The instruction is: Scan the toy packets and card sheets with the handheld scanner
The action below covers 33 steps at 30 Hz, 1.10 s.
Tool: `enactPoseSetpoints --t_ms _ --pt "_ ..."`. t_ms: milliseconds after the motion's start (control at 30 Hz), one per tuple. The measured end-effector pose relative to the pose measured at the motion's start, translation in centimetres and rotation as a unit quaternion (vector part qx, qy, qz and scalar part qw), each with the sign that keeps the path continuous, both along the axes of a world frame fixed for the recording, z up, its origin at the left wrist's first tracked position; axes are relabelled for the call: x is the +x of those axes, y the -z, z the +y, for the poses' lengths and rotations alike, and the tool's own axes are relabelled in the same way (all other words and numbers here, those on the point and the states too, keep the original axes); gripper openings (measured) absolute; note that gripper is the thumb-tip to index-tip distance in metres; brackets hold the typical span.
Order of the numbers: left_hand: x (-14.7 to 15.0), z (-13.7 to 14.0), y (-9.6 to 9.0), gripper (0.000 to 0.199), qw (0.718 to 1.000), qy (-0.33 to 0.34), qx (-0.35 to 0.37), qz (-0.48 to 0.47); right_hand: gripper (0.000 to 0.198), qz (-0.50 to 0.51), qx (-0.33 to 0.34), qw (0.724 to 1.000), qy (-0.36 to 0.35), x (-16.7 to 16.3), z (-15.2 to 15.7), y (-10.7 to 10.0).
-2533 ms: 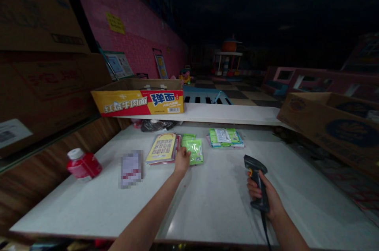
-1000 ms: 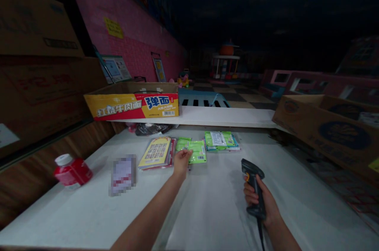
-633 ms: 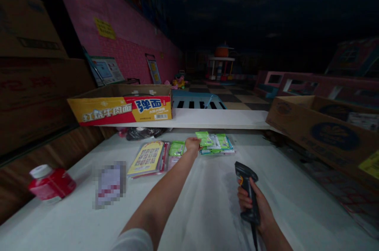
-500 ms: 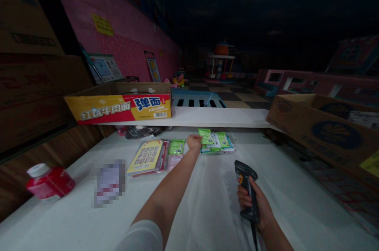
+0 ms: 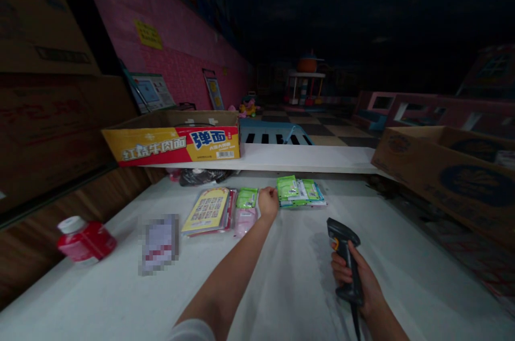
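My left hand [image 5: 268, 202] reaches to the back of the counter, fingers curled, at the left edge of a green packet [image 5: 287, 187]. What the fingers hold, if anything, is hidden. The packet lies on a pile of green and white packets [image 5: 309, 191]. Left of this hand are another green packet [image 5: 247, 198], a pink packet [image 5: 245, 221] and a stack of booklets [image 5: 207, 211] with a yellow cover on top. In my right hand [image 5: 364, 282] is a black barcode scanner [image 5: 348, 266], its fingers wrapped round the handle and its head tilted up and left.
A red bottle with a white cap [image 5: 86, 242] and a blurred-out item [image 5: 160, 243] are at left. Across the back runs a raised white shelf [image 5: 301, 157], with a noodle carton [image 5: 177, 143] at left and a brown carton [image 5: 438, 164] at right. A cable hangs from the scanner.
The view has shifted, so everything appears slightly further right. My left hand has drawn back a little from the green packet. The scanner stays in my right hand.
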<state>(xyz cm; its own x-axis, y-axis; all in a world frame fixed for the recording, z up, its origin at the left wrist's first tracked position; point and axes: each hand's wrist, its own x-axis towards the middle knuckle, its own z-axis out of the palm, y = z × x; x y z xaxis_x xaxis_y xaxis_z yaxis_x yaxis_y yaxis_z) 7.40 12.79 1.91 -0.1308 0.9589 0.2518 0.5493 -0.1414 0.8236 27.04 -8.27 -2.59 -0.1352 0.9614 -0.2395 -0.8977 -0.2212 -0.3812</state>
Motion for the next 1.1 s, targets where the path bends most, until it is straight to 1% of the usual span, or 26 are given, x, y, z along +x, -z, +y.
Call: enactPoseSetpoints --t_ms 67,100,133,200,300,367,467,500,533,600,667,733,833,867,900,933,1000,1033,1100 --pt "-1.8 -1.8 -0.4 0.021 0.993 0.014 0.032 0.11 0.028 0.002 0.003 1.0 -0.005 0.1 0.0 0.1" --pt "-2.8 -2.8 -0.5 0.022 0.984 0.018 0.038 0.173 0.028 0.003 0.005 1.0 -0.006 0.1 0.0 0.1" --pt "-3.7 -3.9 -0.5 0.023 0.972 0.021 0.036 0.23 0.028 0.005 0.005 1.0 -0.006 0.1 -0.1 0.2" --pt "-5.3 -6.2 -0.1 0.027 0.948 0.022 0.011 0.317 0.028 0.007 0.006 1.0 -0.002 0.1 -0.1 0.4" --pt "-7.0 -9.3 1.0 0.039 0.923 0.011 -0.026 0.385 0.025 0.006 0.012 1.0 0.001 0.1 -0.2 0.5" --pt "-7.8 -10.7 1.7 0.045 0.917 0.028 -0.034 0.398 0.024 0.005 0.015 1.0 0.002 0.0 -0.3 0.4" --pt "-8.5 -11.5 1.9 0.038 0.92 0.093 -0.02 0.381 0.023 0.009 0.011 1.0 0.009 -0.1 -0.5 0.2" --pt "-8.6 -11.5 1.8 0.035 0.921 0.102 -0.017 0.376 0.022 0.01 0.008 1.0 0.012 -0.1 -0.6 0.1" --pt "-8.6 -11.5 1.7 0.034 0.922 0.099 -0.019 0.374 0.022 0.01 0.006 1.0 0.013 -0.1 -0.6 0.0" --pt "-8.4 -11.3 1.3 0.035 0.922 0.064 -0.037 0.379 0.021 0.004 0.002 1.0 0.012 -0.2 -0.6 -0.2" --pt "-8.0 -11.2 1.0 0.042 0.923 0.029 -0.061 0.38 0.022 -0.006 0.003 1.0 0.013 -0.2 -0.7 -0.3" --pt "-7.7 -11.0 0.9 0.049 0.931 0.017 -0.078 0.356 0.024 -0.021 0.008 1.0 0.017 -0.4 -0.8 -0.3" --pt "-8.2 -10.6 1.3 0.073 0.961 0.009 -0.078 0.263 0.027 -0.057 0.017 0.998 0.028 -0.6 -1.0 -0.5" --pt "-8.5 -10.4 1.6 0.076 0.973 0.009 -0.067 0.22 0.028 -0.074 0.018 0.997 0.03 -0.7 -1.1 -0.7" --pt "-9.0 -10.2 2.0 0.072 0.983 0.015 -0.048 0.175 0.03 -0.094 0.016 0.995 0.03 -0.9 -1.1 -0.8" --pt "-9.4 -10.0 2.4 0.062 0.991 0.026 -0.022 0.131 0.032 -0.119 0.012 0.992 0.027 -1.1 -1.2 -1.0" --pt "-10.3 -9.7 3.3 0.036 0.996 0.052 0.032 0.058 0.037 -0.186 0.0 0.982 0.019 -1.7 -1.3 -1.5" --pt "-10.6 -9.6 3.7 0.026 0.996 0.063 0.054 0.028 0.039 -0.226 -0.005 0.974 0.012 -2.1 -1.5 -1.9" --pt "-10.9 -9.4 4.4 0.02 0.994 0.073 0.078 -0.023 0.042 -0.315 -0.007 0.949 -0.013 -3.2 -2.0 -2.6"
